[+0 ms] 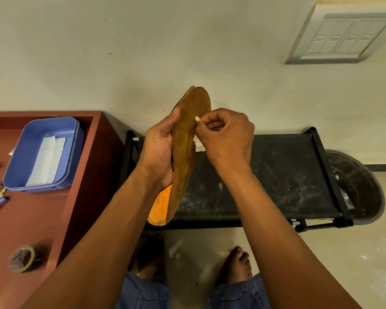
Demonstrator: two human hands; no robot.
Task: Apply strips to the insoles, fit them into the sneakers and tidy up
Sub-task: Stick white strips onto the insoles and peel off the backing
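Left hand (158, 146) grips 2 insoles (187, 139), right hand (225, 134) pinches a strip (198, 144); blue tub (16, 166) holds white strips (46, 160).

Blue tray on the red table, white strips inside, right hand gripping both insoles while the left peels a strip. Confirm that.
Hands swapped. In the head view the left hand grips the insoles and the right hand pinches the strip. The blue tray on the red table is right.

No text, label, brand or number can be read on anything in view
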